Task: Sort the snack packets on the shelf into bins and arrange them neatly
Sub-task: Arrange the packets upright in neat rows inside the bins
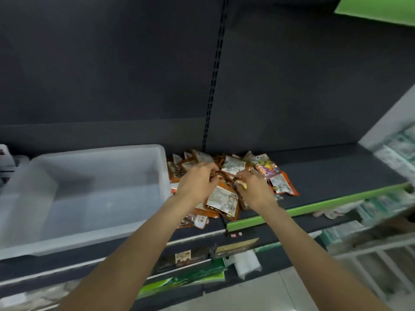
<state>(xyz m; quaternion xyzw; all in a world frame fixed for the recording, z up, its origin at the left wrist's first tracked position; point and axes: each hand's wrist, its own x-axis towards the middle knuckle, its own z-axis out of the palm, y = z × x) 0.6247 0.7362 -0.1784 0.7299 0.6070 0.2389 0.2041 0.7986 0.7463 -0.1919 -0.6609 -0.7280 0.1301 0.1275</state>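
Orange snack packets [224,194] lie heaped on the dark shelf [325,176], just beside a translucent bin [89,187].

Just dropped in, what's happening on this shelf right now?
A person is working through a pile of snack packets on the dark shelf. Both hands are in the pile: the left hand and right hand together grip an orange packet. The clear bin to the pile's left looks empty, so sorting seems barely begun.
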